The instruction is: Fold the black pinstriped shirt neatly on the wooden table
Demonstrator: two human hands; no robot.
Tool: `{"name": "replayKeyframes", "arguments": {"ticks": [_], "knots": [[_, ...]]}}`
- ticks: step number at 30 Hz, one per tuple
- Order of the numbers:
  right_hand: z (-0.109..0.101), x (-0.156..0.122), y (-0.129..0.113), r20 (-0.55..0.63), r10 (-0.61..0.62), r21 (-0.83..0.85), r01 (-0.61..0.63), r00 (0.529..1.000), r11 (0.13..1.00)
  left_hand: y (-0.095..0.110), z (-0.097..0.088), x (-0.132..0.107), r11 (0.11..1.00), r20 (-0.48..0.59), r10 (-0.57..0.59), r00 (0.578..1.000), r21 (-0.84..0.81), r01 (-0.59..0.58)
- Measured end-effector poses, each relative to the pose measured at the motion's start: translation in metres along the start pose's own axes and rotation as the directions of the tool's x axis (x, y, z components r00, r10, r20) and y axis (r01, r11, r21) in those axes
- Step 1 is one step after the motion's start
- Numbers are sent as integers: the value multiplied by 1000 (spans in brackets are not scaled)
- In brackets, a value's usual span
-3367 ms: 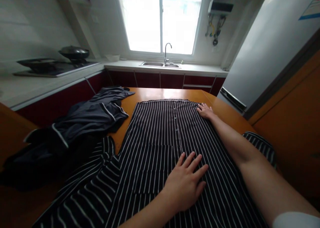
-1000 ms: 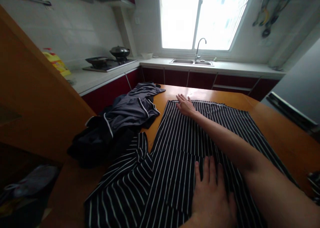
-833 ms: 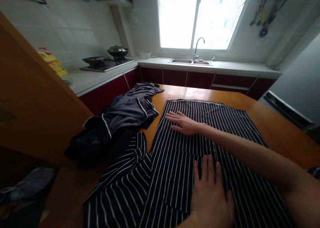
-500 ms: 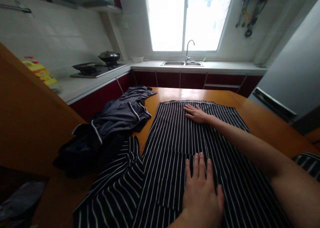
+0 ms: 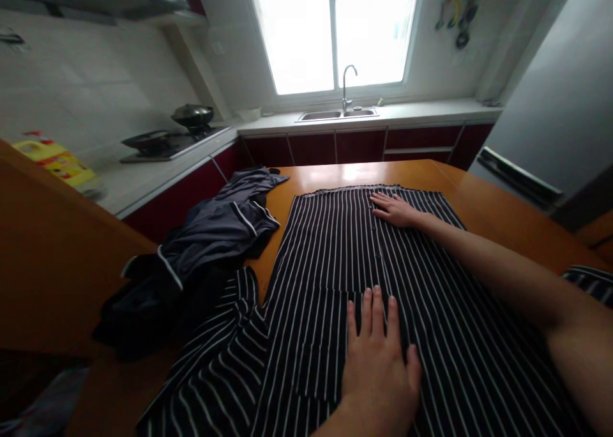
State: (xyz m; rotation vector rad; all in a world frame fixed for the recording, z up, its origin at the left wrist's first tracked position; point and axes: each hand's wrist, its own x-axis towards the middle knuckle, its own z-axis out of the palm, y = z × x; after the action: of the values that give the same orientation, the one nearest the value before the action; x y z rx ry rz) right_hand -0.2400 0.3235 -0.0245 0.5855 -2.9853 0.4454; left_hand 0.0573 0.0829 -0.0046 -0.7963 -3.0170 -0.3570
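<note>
A black shirt with white stripes [image 5: 330, 245] lies spread flat, its hem toward the far side. A line of buttons runs down its middle, and a pocket [image 5: 318, 354] shows near me. One sleeve [image 5: 215, 354] angles out to the left, slightly rumpled. My left hand [image 5: 380, 367] rests palm down beside the pocket, fingers stretched out. Farther off, my right hand [image 5: 395, 210] lies flat on the cloth just below the hem, near the button line, fingers extended. Neither hand grips anything.
The shirt lies on an orange wooden table [image 5: 359, 172]. A heap of dark grey and black clothes with white piping [image 5: 215, 232] is at the left. More striped cloth [image 5: 589, 283] shows at the right edge. Beyond are a sink [image 5: 320, 115], a stove [image 5: 175, 144] and a fridge [image 5: 541, 105].
My right hand has slid a little to the right along the shirt's far end, uncovering buttons. My left hand stays in place on the cloth. The view has tilted down and shifted slightly.
</note>
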Motion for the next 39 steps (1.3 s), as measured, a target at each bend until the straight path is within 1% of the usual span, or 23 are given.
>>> {"name": "replayKeyframes", "arguments": {"ticks": [2, 4, 6, 8, 10, 13, 15, 17, 19, 21, 23, 25, 27, 29, 31, 34, 39], "knots": [[-6, 14, 23, -47, 166, -19, -167, 985, 986, 0, 0, -1, 1000, -9, 11, 1000, 20, -11], [-16, 16, 37, -98, 254, -29, -258, 962, 966, -1, 1, -1, 999, -21, 19, 1000, 35, -19], [-26, 6, 38, -144, 258, -46, -266, 955, 963, -1, 2, -1, 999, -31, 29, 999, 42, -28], [-36, -15, 28, -171, 237, -67, -252, 956, 966, -1, 2, 0, 998, -34, 36, 999, 49, -34], [-42, -44, 9, -174, 207, -87, -225, 963, 970, -1, 2, 1, 998, -40, 38, 998, 56, -36], [-44, -101, -38, -137, 135, -87, -147, 981, 985, -1, 4, 2, 997, -59, 47, 997, 61, -43], [-39, -143, -76, -78, 102, -55, -107, 992, 993, -2, 5, 3, 997, -66, 57, 996, 61, -53], [-31, -184, -113, -39, 95, -8, -95, 995, 995, -3, 7, 4, 996, -74, 67, 995, 64, -62], [-22, -219, -143, -21, 87, 19, -87, 996, 996, -3, 7, 5, 995, -89, 77, 993, 74, -70], [-16, -246, -161, -21, 110, 25, -109, 994, 994, -3, 5, 6, 992, -109, 96, 989, 88, -86], [-13, -266, -171, -54, 166, 17, -166, 985, 986, -1, 2, 7, 986, -124, 153, 980, 89, -143], [-12, -280, -175, -92, 219, 7, -220, 971, 976, 2, -2, 8, 963, -117, 269, 956, 67, -262], [-10, -290, -177, -94, 260, 2, -261, 961, 965, 5, -5, 9, 916, -87, 401, 912, 29, -400], [-6, -297, -177, -79, 292, -10, -294, 953, 956, 8, -6, 9, 874, -45, 485, 873, -4, -485], [-3, -301, -177, -71, 314, -24, -316, 947, 948, 9, -6, 9, 862, 4, 507, 862, -14, -507], [1, -302, -176, -81, 315, -32, -319, 945, 947, 11, -7, 10, 873, 50, 487, 872, -12, -487], [2, -301, -173, -104, 309, -30, -313, 945, 949, 12, -9, 9, 878, 57, 479, 876, -32, -478]]}}
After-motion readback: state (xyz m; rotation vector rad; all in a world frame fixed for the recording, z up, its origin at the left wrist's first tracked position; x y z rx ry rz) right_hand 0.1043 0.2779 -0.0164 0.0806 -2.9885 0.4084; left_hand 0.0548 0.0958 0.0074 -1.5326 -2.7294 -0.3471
